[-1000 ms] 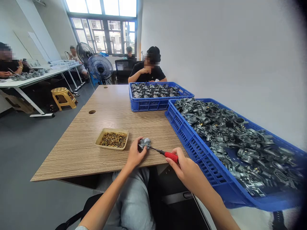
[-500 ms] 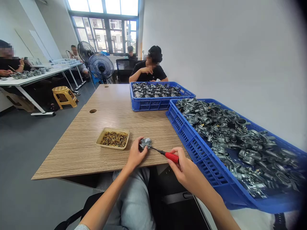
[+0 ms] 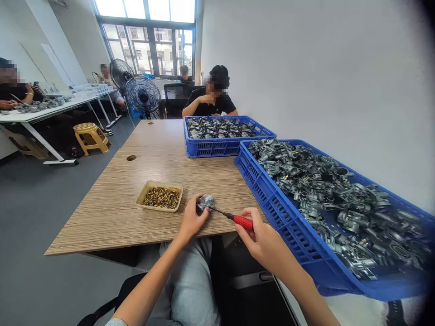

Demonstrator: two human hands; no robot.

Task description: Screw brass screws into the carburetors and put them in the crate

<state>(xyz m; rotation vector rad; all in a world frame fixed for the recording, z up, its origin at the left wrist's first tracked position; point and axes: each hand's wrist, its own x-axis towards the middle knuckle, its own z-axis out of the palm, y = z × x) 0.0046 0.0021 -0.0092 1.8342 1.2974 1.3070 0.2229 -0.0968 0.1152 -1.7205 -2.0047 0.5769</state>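
My left hand (image 3: 194, 216) is closed around a small silver metal casting (image 3: 206, 202) near the front edge of the table. In my right hand (image 3: 260, 233) is a screwdriver (image 3: 243, 222) with a red handle and a dark shaft. Its shaft points left and its tip meets the casting; the exact contact spot is too small to make out. To the left of my left hand stands a cream plastic tray (image 3: 138, 202) holding many small brass-coloured pieces (image 3: 162, 198).
A large blue crate (image 3: 272, 213) heaped with metal castings (image 3: 316, 181) stands at the right. Beyond it, another blue crate (image 3: 214, 148) holds rows of similar parts. A person (image 3: 210, 97) sits at the table's (image 3: 112, 217) far end. Fans (image 3: 142, 96) and a stool (image 3: 91, 137) stand left.
Both hands stay in place on the casting and the screwdriver. My right thumb has shifted very slightly left by the handle.
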